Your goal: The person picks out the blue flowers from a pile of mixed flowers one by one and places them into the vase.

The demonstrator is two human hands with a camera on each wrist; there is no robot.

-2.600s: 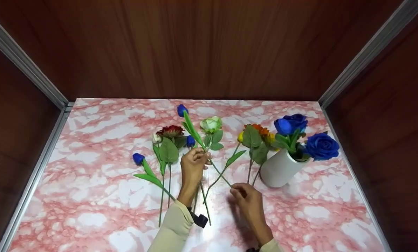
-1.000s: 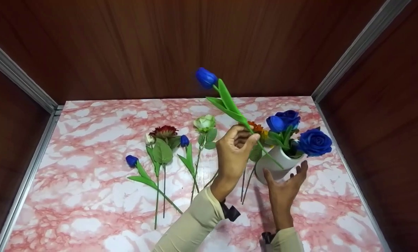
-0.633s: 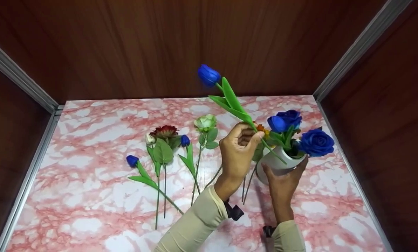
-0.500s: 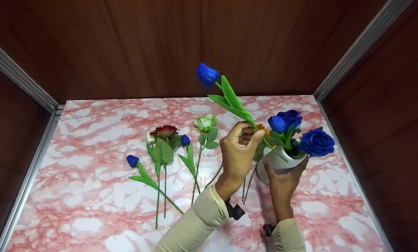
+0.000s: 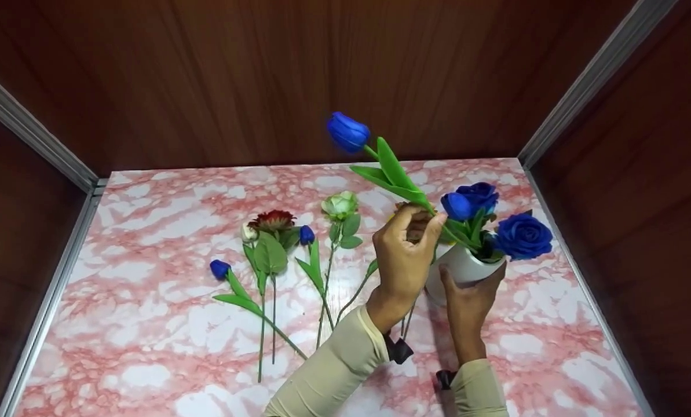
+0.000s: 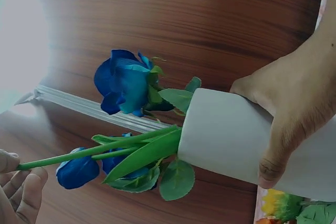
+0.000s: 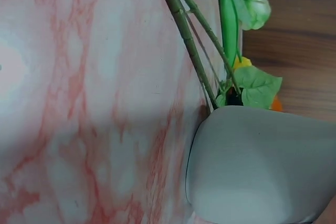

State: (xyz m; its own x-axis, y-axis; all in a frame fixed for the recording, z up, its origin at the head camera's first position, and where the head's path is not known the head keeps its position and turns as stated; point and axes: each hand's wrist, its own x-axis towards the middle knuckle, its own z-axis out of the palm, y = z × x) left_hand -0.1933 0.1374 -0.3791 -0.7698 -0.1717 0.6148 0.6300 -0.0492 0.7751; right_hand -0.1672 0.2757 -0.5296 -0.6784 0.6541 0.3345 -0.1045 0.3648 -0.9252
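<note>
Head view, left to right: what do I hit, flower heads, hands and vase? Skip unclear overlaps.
Lying blue tulip, white bud, dark red flower, second blue tulip, pale green flower, left hand, white vase, rightmost blue rose.

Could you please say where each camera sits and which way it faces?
Head: worn on the head, facing forward and down at the tabletop and white vase; left hand, right hand and sleeves show.
Left wrist: on that wrist, facing the vase and blue roses; parts of both hands show.
Right wrist: on that wrist, facing stems and the vase; at most a sliver of hand shows.
Head and left wrist share the blue tulip's stem.
</note>
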